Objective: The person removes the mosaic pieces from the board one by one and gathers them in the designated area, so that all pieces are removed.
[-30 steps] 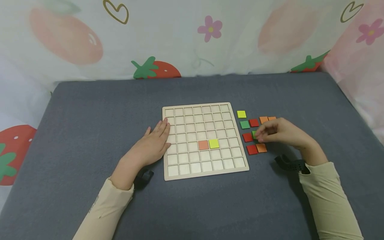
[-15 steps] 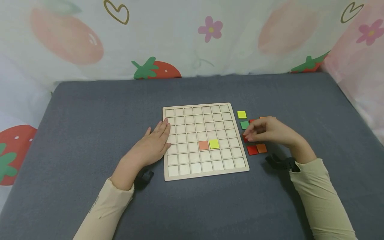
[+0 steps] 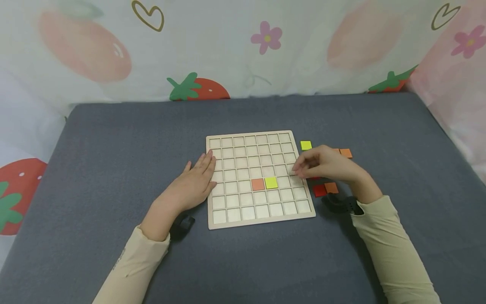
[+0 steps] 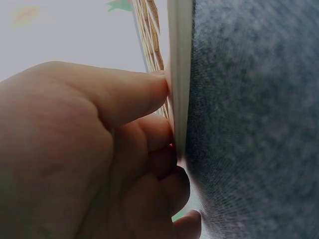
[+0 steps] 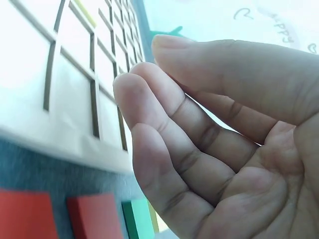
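A wooden grid board (image 3: 262, 219) lies on the table. In its cells sit a salmon tile (image 3: 257, 184) and a yellow tile (image 3: 271, 183). My left hand (image 3: 191, 183) lies flat with straight fingers over the board's left edge; in the left wrist view the thumb (image 4: 144, 92) touches the edge. The fingers of my right hand (image 3: 328, 164) are bent toward the thumb (image 5: 199, 62), close above the board's right side. No tile shows at these fingertips, though the index tip is hidden; I cannot tell whether they hold one.
Right of the board lie loose tiles: a yellow one (image 3: 305, 145), a red one (image 3: 319, 191) and orange ones (image 3: 331, 188) (image 3: 346, 153), others partly covered by the hand. A green tile (image 5: 140, 219) shows below the fingers in the right wrist view. A printed curtain (image 3: 212, 50) hangs behind.
My right hand has moved left, from over a light green tile among the loose tiles to the board's right edge. The left hand stays in place.
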Demonstrator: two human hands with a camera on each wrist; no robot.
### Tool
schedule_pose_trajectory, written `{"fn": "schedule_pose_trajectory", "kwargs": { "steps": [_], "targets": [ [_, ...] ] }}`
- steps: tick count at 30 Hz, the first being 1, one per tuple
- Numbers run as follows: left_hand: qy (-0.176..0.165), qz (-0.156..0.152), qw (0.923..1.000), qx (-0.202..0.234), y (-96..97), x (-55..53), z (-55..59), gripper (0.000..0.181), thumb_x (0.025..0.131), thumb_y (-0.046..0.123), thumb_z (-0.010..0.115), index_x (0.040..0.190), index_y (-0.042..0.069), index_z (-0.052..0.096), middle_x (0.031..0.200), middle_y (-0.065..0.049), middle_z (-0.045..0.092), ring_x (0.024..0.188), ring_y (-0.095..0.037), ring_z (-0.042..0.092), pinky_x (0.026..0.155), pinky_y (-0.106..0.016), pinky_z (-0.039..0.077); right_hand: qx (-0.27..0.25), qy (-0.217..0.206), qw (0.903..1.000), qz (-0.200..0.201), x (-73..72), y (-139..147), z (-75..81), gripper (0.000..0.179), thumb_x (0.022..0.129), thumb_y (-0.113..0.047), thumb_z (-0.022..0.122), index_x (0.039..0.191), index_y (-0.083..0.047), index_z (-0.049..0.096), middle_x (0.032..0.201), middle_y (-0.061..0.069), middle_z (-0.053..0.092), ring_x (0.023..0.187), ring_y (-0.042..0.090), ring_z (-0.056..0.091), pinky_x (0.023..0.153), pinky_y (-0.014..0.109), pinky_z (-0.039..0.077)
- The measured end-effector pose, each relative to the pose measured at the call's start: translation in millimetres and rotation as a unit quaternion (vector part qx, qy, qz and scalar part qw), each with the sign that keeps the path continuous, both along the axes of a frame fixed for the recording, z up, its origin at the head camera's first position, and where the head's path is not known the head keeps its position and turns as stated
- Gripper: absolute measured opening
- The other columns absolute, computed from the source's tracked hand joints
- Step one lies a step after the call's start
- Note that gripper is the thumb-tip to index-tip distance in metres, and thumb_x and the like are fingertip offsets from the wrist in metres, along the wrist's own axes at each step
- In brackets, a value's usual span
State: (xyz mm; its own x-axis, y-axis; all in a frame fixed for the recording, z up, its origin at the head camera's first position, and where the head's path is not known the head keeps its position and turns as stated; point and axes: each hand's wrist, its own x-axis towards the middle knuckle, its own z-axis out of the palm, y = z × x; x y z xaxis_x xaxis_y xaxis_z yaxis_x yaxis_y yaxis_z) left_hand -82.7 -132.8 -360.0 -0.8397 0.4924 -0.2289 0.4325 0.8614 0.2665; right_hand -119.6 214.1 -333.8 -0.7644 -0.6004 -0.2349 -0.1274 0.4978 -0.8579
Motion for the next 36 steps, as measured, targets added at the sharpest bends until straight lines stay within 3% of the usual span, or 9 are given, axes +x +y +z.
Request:
{"fn": "schedule_pose_trajectory", "kwargs": {
  "steps": [11,19,29,36],
  "targets": [
    [-0.002,-0.003,1.0000,0.000,-0.4,-0.6,0.5,0.063,0.101,0.025,0.042,0.148,-0.006,0.014,0.156,-0.018,0.002,0.143,-0.031,0.003,0.111,-0.055,0.011,-0.009,0.036,0.9989,0.029,-5.5,-22,-2.0,0.012,0.083,0.000,0.070,0.095,0.003,0.069,0.090,0.010,0.068,0.079,0.021,0.063,0.071,0.028,0.051],
    [0.000,-0.002,1.0000,0.005,-0.6,0.0,1.0,0.062,0.102,0.024,0.042,0.148,-0.006,0.014,0.156,-0.019,0.003,0.143,-0.032,0.004,0.111,-0.054,0.012,-0.034,0.011,0.9980,0.053,-8.9,-40,-1.9,0.013,0.085,-0.001,0.068,0.096,0.004,0.068,0.091,0.012,0.068,0.078,0.024,0.063,0.071,0.029,0.051],
    [0.000,-0.001,1.0000,0.003,-0.3,0.3,1.3,0.062,0.101,0.025,0.042,0.148,-0.006,0.014,0.156,-0.019,0.002,0.143,-0.032,0.004,0.111,-0.054,0.012,-0.046,0.035,0.9951,0.081,-13.7,-59,-6.0,0.011,0.084,-0.001,0.069,0.094,0.003,0.069,0.087,0.007,0.068,0.077,0.019,0.062,0.073,0.030,0.052],
    [-0.003,0.004,1.0000,0.005,0.1,0.5,1.0,0.062,0.101,0.025,0.042,0.148,-0.005,0.014,0.156,-0.018,0.001,0.143,-0.031,0.003,0.111,-0.054,0.011,-0.043,0.037,0.9953,0.078,-14.6,-65,-8.7,0.011,0.083,0.000,0.070,0.093,0.003,0.069,0.085,0.006,0.068,0.077,0.019,0.064,0.074,0.030,0.052]
  ]
}}
